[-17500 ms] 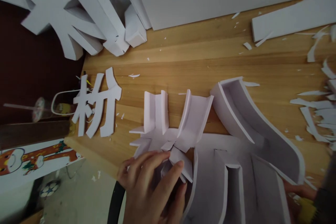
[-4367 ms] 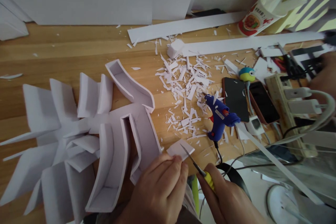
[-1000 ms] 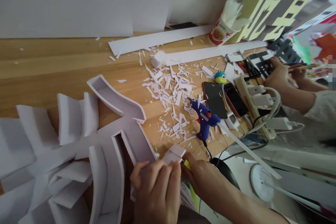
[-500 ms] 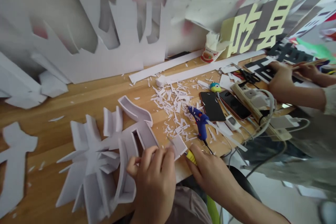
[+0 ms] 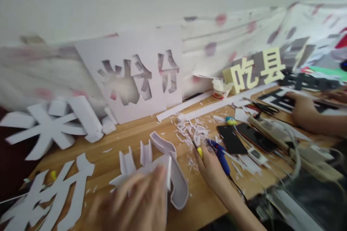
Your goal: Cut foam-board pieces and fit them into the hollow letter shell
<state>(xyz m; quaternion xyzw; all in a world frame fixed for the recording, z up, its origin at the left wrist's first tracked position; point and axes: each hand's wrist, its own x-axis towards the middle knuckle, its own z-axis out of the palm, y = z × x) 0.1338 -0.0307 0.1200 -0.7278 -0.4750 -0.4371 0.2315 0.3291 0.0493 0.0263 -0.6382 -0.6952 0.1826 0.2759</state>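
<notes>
My left hand, blurred by motion, is in front of the hollow white foam character and covers much of it. A thin white foam piece, seen nearly edge-on, is pinched at its fingertips. My right hand is closed round a yellow-handled craft knife, its slim blade pointing up and left over a heap of white foam scraps. Just right of that hand lies a blue hot glue gun on the table.
Two phones and a power strip with cables lie on the right. Another person's hand rests by black-and-white lettering. Flat white characters are on the left; a cut-out board leans at the back.
My view has tilted up and shifted left. My right hand has drawn the knife away from the white foam piece, toward the scraps. My left hand has lifted with the piece.
</notes>
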